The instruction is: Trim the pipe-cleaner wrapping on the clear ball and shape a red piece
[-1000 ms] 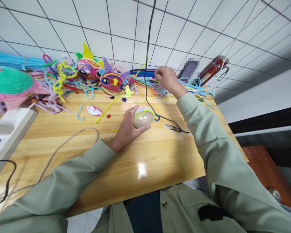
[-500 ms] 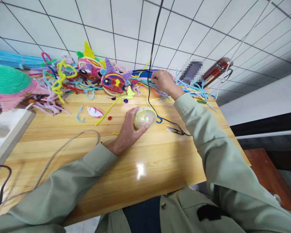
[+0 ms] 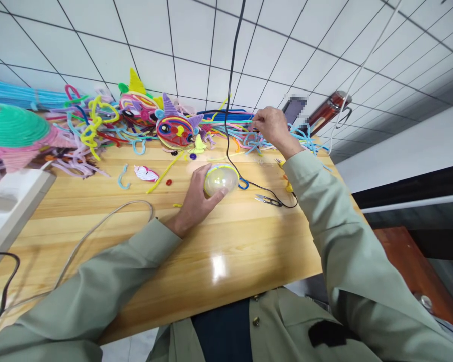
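Note:
My left hand (image 3: 200,198) is wrapped around a clear plastic dome (image 3: 222,182) with yellow and pale blue fuzzy trim along its upper rim. The thumb lies across the front of the dome, which is just above or on the table; I cannot tell which. Farther back, my right hand (image 3: 274,126) is over the loose pipe cleaners (image 3: 234,123), its fingertips pinched on what looks like one of them. The fingers partly hide that strand. Between the hands runs a black cable, beside a small blue pipe cleaner loop (image 3: 243,184).
Thread snips (image 3: 268,200) and a yellow-handled tool (image 3: 289,186) lie on the right. A colourful pipe cleaner fish face (image 3: 175,130) stands at the back. On the left are a green-and-pink piece (image 3: 15,128) and a power strip (image 3: 18,206). A red flask (image 3: 328,110) leans by the wall.
My right hand has moved right along the pipe cleaners, fingers still pinched. The yellow-handled tool has come into view beside the right sleeve. My left hand keeps its hold on the dome.

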The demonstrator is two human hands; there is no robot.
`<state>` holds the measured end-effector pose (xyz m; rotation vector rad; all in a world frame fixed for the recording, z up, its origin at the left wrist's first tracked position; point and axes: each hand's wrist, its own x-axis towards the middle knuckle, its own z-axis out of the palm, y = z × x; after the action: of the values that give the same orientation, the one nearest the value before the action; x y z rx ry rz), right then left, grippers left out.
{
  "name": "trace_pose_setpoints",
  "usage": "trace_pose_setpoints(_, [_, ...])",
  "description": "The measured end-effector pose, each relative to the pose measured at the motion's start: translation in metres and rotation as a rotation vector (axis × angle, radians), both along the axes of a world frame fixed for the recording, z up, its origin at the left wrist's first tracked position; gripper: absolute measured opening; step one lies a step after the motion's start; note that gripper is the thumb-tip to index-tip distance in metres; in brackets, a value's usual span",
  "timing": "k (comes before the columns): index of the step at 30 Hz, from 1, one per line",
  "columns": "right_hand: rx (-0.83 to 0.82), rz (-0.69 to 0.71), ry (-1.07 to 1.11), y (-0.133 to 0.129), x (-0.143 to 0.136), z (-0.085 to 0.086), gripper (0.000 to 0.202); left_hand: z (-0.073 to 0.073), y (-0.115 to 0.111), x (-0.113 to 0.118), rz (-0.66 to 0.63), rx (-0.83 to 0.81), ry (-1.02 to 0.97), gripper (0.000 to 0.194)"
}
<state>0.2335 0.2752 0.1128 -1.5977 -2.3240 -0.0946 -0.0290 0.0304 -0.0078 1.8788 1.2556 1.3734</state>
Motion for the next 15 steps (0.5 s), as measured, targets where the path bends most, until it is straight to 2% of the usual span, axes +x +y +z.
trace_pose_setpoints(10, [0.035,-0.133,-0.056,-0.015,0.039,0.01,0.031,0.0,0.002,-0.001,-0.007,-0.031,0.0,0.076])
trace_pose_setpoints(15, [0.02,-0.074,-0.05,-0.026,0.045,0.014,0.033,-0.002,0.003,-0.001,0.01,-0.018,0.014,0.076])
